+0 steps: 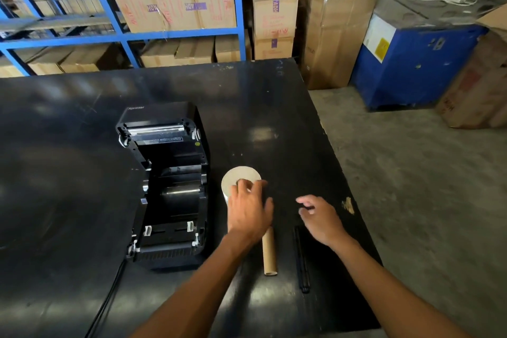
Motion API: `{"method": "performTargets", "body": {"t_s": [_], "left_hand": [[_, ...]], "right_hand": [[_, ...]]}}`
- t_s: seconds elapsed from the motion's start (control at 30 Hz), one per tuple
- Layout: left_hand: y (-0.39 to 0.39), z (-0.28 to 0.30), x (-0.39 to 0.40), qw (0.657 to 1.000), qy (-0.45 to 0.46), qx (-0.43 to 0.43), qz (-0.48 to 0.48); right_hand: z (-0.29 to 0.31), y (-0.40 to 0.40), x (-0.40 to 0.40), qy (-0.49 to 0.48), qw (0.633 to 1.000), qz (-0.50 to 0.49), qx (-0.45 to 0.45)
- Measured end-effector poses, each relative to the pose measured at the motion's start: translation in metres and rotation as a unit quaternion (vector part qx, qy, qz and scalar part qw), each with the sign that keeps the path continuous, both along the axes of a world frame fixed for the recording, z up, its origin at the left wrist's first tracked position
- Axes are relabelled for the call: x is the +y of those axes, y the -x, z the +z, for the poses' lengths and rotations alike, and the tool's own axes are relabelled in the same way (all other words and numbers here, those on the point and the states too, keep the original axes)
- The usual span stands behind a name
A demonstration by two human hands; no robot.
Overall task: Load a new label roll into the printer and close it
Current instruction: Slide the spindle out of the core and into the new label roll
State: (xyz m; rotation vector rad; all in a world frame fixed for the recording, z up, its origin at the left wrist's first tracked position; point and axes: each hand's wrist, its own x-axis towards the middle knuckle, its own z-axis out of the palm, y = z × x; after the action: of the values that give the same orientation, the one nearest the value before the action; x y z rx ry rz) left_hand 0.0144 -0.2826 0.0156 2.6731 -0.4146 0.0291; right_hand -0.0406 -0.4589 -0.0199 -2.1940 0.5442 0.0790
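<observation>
1. Label roll point(239, 179): a squat white cylinder standing on end on the black table point(68, 123), just right of the open printer point(167, 186); its flat, pale top face looks up at you, with the core opening partly hidden under your fingers
2. Your left hand point(248, 214) comes down on the roll from above, fingertips curled over its top face and near rim, the thumb on its right side; the hand appears to be closing on the roll, though whether it has gripped firmly cannot be told
3. Your right hand point(319, 218) hovers above the table, well right of the printer, fingers loosely bent and holding nothing
4. Handling, as a judgement: a tightly wound roll should feel dense and firm, and its smooth outer wrap may slip, so take it across the flat ends or with a finger in the core, and keep the loose end from unwinding
5. Printer: lid point(162, 121) raised, black roll bay exposed and empty, white guides visible at its near end
6. Cardboard tube point(269, 251): bare and brown, lying right of the printer, near your left wrist; a black strip-like part point(301, 261) lies further right
</observation>
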Motion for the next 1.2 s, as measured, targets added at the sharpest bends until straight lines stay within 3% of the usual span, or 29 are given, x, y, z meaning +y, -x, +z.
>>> {"method": "performTargets", "body": {"t_s": [0.1, 0.2, 0.37, 0.53, 0.67, 0.73, 0.83, 0.9, 1.03, 1.13, 1.2], "left_hand": [[-0.032, 0.005, 0.009, 0.997, -0.061, 0.032, 0.041], [-0.056, 0.004, 0.016, 0.986, -0.091, 0.138, -0.007], [-0.077, 0.005, 0.026, 0.964, -0.103, 0.239, -0.061], [-0.078, 0.002, 0.04, 0.972, -0.032, 0.223, -0.069], [-0.065, 0.0, 0.061, 0.96, 0.141, 0.242, -0.02], [-0.055, 0.003, 0.074, 0.931, 0.249, 0.266, -0.006], [-0.037, 0.013, 0.094, 0.843, 0.423, 0.331, -0.016], [-0.028, 0.02, 0.11, 0.812, 0.467, 0.35, -0.032], [-0.017, 0.033, 0.142, 0.769, 0.485, 0.414, -0.044], [-0.014, 0.044, 0.157, 0.717, 0.491, 0.495, 0.004], [-0.013, 0.049, 0.159, 0.708, 0.475, 0.521, 0.042]], "right_hand": [[0.006, -0.042, 0.03, -0.092, 0.994, 0.062, -0.002], [-0.004, -0.07, 0.049, -0.142, 0.985, 0.097, 0.027], [-0.022, -0.078, 0.054, -0.254, 0.965, 0.053, 0.04], [-0.009, -0.07, 0.062, -0.332, 0.94, -0.004, 0.072], [0.011, -0.067, 0.069, -0.372, 0.926, -0.06, 0.019], [0.022, -0.066, 0.076, -0.403, 0.91, -0.097, 0.001], [0.036, -0.065, 0.093, -0.516, 0.849, -0.114, 0.021], [0.046, -0.061, 0.106, -0.543, 0.833, -0.103, 0.023], [0.064, -0.047, 0.131, -0.48, 0.873, -0.079, -0.028], [0.074, -0.039, 0.147, -0.45, 0.889, -0.055, -0.062], [0.083, -0.035, 0.157, -0.423, 0.902, -0.034, -0.076]]}}
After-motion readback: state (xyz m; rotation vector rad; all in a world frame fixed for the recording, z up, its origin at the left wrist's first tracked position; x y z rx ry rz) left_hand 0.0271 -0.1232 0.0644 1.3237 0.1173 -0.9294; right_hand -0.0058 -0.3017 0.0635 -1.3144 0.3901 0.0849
